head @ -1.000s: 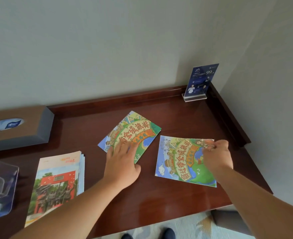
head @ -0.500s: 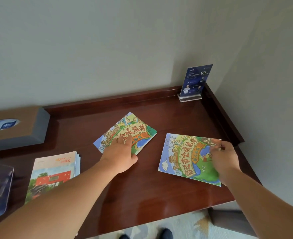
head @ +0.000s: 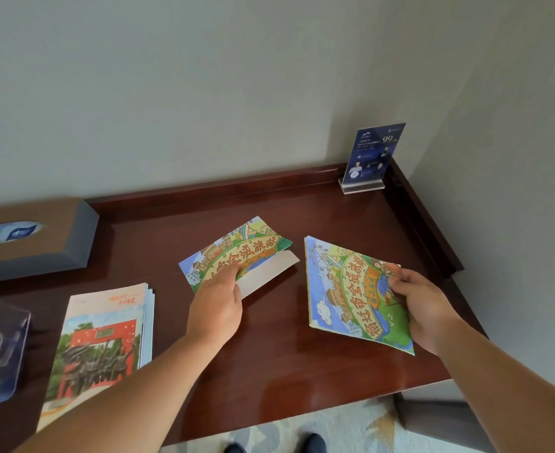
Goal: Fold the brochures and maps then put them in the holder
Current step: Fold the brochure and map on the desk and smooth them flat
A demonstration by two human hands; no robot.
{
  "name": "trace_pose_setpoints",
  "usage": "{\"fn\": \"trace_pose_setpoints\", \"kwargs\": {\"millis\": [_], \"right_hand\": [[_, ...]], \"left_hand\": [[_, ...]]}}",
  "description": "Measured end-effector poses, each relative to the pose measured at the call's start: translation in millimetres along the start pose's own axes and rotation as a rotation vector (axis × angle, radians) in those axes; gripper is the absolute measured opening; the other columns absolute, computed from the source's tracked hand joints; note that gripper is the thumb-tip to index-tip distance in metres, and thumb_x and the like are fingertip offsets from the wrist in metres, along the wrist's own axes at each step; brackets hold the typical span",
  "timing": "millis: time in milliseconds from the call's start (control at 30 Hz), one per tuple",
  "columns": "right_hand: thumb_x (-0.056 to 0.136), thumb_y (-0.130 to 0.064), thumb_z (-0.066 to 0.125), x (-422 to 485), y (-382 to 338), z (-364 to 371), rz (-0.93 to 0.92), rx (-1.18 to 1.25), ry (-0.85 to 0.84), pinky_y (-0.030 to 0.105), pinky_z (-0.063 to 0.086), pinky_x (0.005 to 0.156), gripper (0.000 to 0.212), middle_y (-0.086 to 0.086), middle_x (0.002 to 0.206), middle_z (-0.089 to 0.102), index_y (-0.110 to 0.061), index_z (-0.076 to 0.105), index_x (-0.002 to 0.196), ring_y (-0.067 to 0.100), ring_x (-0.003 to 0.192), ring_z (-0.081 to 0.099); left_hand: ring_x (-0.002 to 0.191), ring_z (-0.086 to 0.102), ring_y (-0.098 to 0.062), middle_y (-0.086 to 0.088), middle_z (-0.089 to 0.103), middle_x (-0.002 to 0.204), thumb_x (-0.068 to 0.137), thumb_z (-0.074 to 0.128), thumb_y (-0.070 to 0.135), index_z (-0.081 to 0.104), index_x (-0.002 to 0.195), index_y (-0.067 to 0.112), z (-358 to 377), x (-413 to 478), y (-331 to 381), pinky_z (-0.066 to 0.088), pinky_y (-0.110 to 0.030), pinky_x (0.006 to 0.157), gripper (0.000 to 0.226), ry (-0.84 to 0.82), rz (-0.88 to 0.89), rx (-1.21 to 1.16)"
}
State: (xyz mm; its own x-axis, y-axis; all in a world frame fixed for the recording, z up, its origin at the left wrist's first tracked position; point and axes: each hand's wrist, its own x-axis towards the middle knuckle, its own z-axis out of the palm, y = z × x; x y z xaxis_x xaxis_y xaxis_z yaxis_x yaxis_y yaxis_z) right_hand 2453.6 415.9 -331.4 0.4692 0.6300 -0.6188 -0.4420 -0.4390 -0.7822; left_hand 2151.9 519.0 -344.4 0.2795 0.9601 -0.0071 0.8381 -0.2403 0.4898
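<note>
Lifting edges that lay flat before, the left hand (head: 215, 305) pinches the left colourful cartoon paper map (head: 236, 253), baring its white underside, while the right hand (head: 423, 305) pinches the right map (head: 344, 289): folding is likely starting.

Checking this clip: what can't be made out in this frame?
Head view:
- Clear holder: cut off by left edge.
- Left hand: grip on left map unclear, fingertips hidden by the hand itself.
- Stand-up sign: print too small.
- Brochure stack: lower edge hidden by left forearm.
</note>
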Motion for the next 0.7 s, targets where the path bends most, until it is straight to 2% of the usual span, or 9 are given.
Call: {"fn": "trace_pose_setpoints", "kwargs": {"millis": [100, 167, 233, 300, 333, 400, 467, 600, 700], "right_hand": [[0.097, -0.006, 0.052, 1, 5, 10, 0.009, -0.026, -0.027, 0.044, 0.059, 0.064, 0.014, 0.018, 0.094, 0.075, -0.007, 0.061, 0.107, 0.034, 0.081, 0.074], [0.095, -0.006, 0.055, 5, 9, 20, 0.008, -0.08, -0.01, 0.051, 0.059, 0.074, 0.013, 0.02, 0.099, 0.073, -0.009, 0.062, 0.106, 0.036, 0.086, 0.072], [0.094, -0.008, 0.058, 8, 12, 29, -0.005, -0.162, 0.005, 0.058, 0.056, 0.083, 0.015, 0.02, 0.102, 0.072, -0.013, 0.063, 0.107, 0.038, 0.092, 0.071], [0.093, -0.013, 0.059, 9, 13, 37, -0.035, -0.278, 0.034, 0.059, 0.057, 0.08, 0.019, 0.016, 0.099, 0.072, -0.019, 0.061, 0.111, 0.036, 0.088, 0.072], [0.092, -0.015, 0.059, 9, 12, 41, -0.056, -0.339, 0.063, 0.059, 0.057, 0.078, 0.02, 0.015, 0.097, 0.072, -0.021, 0.06, 0.112, 0.035, 0.085, 0.072], [0.091, -0.02, 0.057, 10, 8, 49, -0.092, -0.416, 0.128, 0.057, 0.058, 0.076, 0.021, 0.013, 0.093, 0.071, -0.024, 0.059, 0.112, 0.031, 0.078, 0.07], [0.091, -0.021, 0.056, 11, 4, 57, -0.121, -0.441, 0.16, 0.053, 0.058, 0.075, 0.022, 0.008, 0.09, 0.07, -0.026, 0.057, 0.113, 0.032, 0.079, 0.069], [0.088, -0.016, 0.056, 13, -1, 72, -0.102, -0.388, 0.103, 0.044, 0.057, 0.071, 0.029, 0.003, 0.086, 0.069, -0.023, 0.06, 0.116, 0.029, 0.073, 0.065], [0.083, -0.007, 0.054, 16, 2, 76, -0.014, -0.296, 0.046, 0.051, 0.058, 0.081, 0.032, 0.007, 0.094, 0.072, -0.02, 0.063, 0.111, 0.03, 0.083, 0.07]], "left_hand": [[0.112, 0.062, -0.028, -0.005, 0.063, 0.131, 0.102, 0.037, 0.015, 0.048, 0.142, 0.016, -2, -2, 1, 0.053, -0.04, 0.085, 0.042, 0.005, 0.006, -0.041], [0.111, 0.062, -0.027, -0.004, 0.064, 0.13, 0.103, 0.037, 0.017, 0.046, 0.144, 0.02, -2, -5, 1, 0.051, -0.037, 0.084, 0.042, -0.011, 0.02, -0.091], [0.104, 0.064, -0.024, 0.0, 0.066, 0.126, 0.103, 0.036, 0.017, 0.046, 0.144, 0.024, -3, -9, 1, 0.048, -0.031, 0.076, 0.042, -0.021, 0.048, -0.153], [0.096, 0.065, -0.024, 0.0, 0.069, 0.119, 0.103, 0.038, 0.016, 0.048, 0.142, 0.026, -3, -13, 1, 0.044, -0.028, 0.069, 0.041, -0.014, 0.098, -0.199], [0.097, 0.064, -0.025, -0.002, 0.069, 0.118, 0.103, 0.039, 0.015, 0.049, 0.142, 0.025, -4, -14, 1, 0.045, -0.03, 0.072, 0.041, -0.013, 0.13, -0.205], [0.117, 0.059, -0.018, 0.002, 0.063, 0.132, 0.102, 0.042, 0.012, 0.051, 0.14, 0.023, -2, -17, 2, 0.045, -0.033, 0.094, 0.041, -0.037, 0.209, -0.185], [0.135, 0.041, -0.002, 0.012, 0.052, 0.143, 0.101, 0.043, 0.011, 0.051, 0.14, 0.024, 2, -20, 3, 0.032, -0.04, 0.114, 0.042, -0.078, 0.316, -0.147], [0.145, 0.019, 0.001, 0.021, 0.041, 0.148, 0.103, 0.04, 0.017, 0.048, 0.141, 0.032, 9, -30, 4, 0.014, -0.046, 0.12, 0.041, -0.183, 0.388, -0.126], [0.146, 0.007, -0.001, 0.026, 0.03, 0.151, 0.103, 0.041, 0.021, 0.044, 0.144, 0.036, 8, -33, 1, 0.009, -0.051, 0.12, 0.043, -0.274, 0.362, -0.124]]}}
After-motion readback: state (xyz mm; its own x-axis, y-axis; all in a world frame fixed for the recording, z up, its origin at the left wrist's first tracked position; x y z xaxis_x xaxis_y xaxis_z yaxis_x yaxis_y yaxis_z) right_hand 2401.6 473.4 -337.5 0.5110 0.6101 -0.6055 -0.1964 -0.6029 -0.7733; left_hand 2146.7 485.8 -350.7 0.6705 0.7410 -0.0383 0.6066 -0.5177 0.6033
